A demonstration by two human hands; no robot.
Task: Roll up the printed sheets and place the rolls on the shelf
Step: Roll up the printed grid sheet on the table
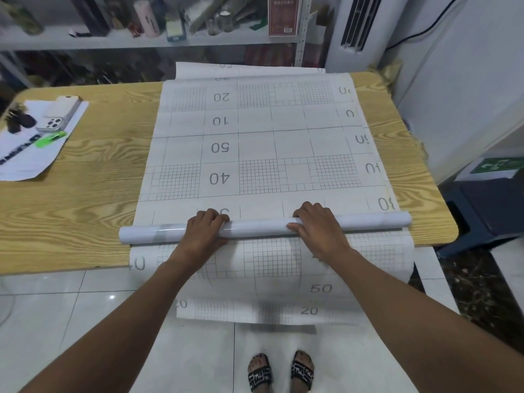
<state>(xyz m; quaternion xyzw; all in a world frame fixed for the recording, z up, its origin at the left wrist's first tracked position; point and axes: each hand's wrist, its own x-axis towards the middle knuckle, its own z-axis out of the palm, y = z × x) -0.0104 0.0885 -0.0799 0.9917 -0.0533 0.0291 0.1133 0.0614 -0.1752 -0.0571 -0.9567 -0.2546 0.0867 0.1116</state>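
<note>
A: what's that number (226, 211) just beyond the roll (255, 226)? The left hand (205, 228) covers most of it.
B: no clue. The shelf (85, 42) stuff way behind the roll is too blurry to name too.

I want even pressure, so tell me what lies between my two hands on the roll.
Only a bare stretch of the roll lies between the left hand and the right hand, as the head view shows.
</note>
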